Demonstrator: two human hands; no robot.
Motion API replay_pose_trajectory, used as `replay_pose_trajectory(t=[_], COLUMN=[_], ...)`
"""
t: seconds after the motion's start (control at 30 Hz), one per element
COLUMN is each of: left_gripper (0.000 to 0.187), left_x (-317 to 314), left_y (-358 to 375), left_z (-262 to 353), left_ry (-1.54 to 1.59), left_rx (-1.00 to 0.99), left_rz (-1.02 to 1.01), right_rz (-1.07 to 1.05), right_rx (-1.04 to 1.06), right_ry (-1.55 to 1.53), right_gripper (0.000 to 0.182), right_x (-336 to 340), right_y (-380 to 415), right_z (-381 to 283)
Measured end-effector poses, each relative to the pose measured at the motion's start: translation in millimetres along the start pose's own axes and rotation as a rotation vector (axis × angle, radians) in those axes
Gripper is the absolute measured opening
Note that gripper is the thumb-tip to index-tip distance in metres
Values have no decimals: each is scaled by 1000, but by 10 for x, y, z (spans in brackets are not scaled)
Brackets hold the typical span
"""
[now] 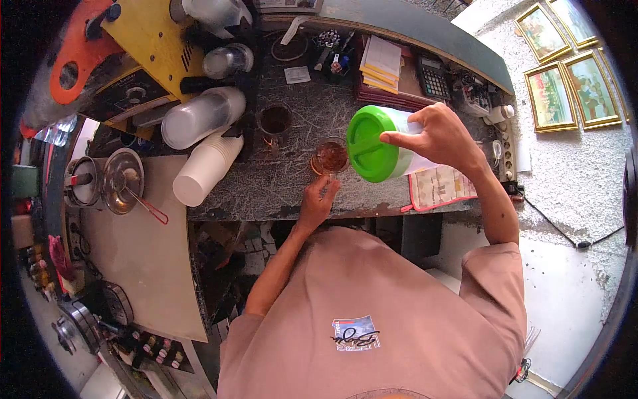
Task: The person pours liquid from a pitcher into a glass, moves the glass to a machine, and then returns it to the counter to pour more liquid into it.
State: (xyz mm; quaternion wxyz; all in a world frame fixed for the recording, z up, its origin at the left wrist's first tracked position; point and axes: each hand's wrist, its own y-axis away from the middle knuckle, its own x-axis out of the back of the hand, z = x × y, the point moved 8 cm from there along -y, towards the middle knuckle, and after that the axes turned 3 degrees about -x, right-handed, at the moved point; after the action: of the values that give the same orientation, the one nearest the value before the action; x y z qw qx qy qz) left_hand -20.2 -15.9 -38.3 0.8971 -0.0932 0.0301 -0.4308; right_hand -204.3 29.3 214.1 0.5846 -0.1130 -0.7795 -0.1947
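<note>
My right hand grips a white plastic pitcher with a bright green lid. The pitcher is tipped on its side, lid end toward the glass mug on the dark counter. Inside that mug is a reddish-brown drink; whether liquid is flowing from the pitcher cannot be made out. Down at the counter's near edge, my left hand has its fingers closed at the mug's handle. Further left stands a second glass mug with dark contents.
Stacked white paper cups and clear plastic cups lie at left beside a yellow cup sealer. A metal strainer rests on the side board. Envelopes, a calculator and a cloth mat are at right.
</note>
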Motion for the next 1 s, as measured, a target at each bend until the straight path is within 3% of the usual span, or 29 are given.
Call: replay_pose_trajectory(t=[0.37,0.57,0.63,0.77,0.87,1.0], left_gripper=[24,25,26,26,26,27], left_x=[-7,11,4,7,23,27], left_y=[21,12,23,37,38,35], left_z=[-62,-24,-65,-107,-112,-110], left_ry=[2,-16,-27,-17,-32,-55], left_rx=[27,89,128,95,98,125], left_rz=[-4,-26,-54,-30,-27,-29], right_rz=[-17,5,73,73,181,449], right_rx=[0,-49,-152,-195,-203,-376], right_ry=[-31,-260,-497,-518,-673,-1000], right_gripper=[54,51,49,52,48,42], right_x=[-27,-163,-217,-350,-501,-765], right_y=[37,159,238,373,540,919], right_z=[21,211,341,569,873,1427])
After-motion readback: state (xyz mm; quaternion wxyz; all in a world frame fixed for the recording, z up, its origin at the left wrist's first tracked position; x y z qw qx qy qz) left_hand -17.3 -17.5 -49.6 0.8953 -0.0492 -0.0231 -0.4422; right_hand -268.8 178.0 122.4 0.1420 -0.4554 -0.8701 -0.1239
